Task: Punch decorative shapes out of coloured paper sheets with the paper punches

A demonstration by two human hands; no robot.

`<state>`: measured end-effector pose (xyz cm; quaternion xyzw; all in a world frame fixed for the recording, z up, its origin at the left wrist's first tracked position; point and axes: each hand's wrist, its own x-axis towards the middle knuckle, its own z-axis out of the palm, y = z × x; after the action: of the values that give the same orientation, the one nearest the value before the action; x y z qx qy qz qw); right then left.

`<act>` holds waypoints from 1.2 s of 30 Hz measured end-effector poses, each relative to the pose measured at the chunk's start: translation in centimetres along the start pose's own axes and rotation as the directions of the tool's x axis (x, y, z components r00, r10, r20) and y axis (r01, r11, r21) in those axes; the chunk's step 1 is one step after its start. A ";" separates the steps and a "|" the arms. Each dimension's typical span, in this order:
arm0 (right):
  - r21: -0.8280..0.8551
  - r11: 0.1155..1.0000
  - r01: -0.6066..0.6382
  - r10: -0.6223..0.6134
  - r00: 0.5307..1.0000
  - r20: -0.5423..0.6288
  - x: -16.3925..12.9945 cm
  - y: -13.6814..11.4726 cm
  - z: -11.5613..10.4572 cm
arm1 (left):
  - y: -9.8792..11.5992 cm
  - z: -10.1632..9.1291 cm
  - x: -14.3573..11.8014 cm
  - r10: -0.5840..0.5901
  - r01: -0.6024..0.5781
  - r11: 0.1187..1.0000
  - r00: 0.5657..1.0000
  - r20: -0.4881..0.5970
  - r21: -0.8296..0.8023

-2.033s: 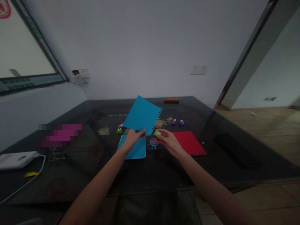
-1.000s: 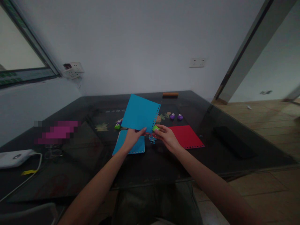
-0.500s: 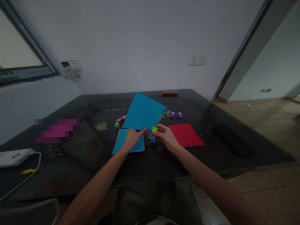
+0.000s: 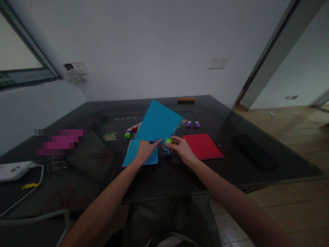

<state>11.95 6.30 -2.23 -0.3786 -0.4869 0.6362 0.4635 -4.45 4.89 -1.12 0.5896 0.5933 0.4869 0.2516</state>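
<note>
My left hand pinches the near corner of a blue paper sheet held up above the dark glass table. Small holes run along the sheet's right edge. My right hand grips a small green punch at that punched edge, near the sheet's lower corner. A heap of tiny paper bits lies on the table under the punch. A second blue sheet lies flat beneath my left hand.
A red sheet lies right of my hands. Two purple punches sit behind it; green, purple and red punches sit left of the raised sheet. A black flat object lies far right, a white device with cable far left.
The raised blue sheet has turned clockwise, its punched edge swinging right. My right hand with the green punch has closed in on the sheet's lower edge. The view has tilted slightly.
</note>
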 end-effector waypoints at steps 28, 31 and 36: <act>0.044 0.999 0.027 -0.026 0.999 -0.018 -0.2 0.0 0.5 | -0.1 0.1 0.0 0.035 -0.035 0.999 0.999 0.017 0.040; 0.041 0.999 0.021 -0.020 1.000 -0.021 -0.2 0.0 0.5 | -0.2 0.1 0.1 0.023 -0.024 0.999 1.000 0.015 0.041; 0.045 0.999 0.018 -0.016 0.999 -0.033 -0.1 0.1 0.5 | -0.1 0.1 0.1 0.016 -0.018 0.999 0.999 0.038 0.045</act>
<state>11.53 6.09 -2.22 -0.3739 -0.4679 0.6371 0.4851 -4.39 5.04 -1.20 0.6092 0.5944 0.4642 0.2450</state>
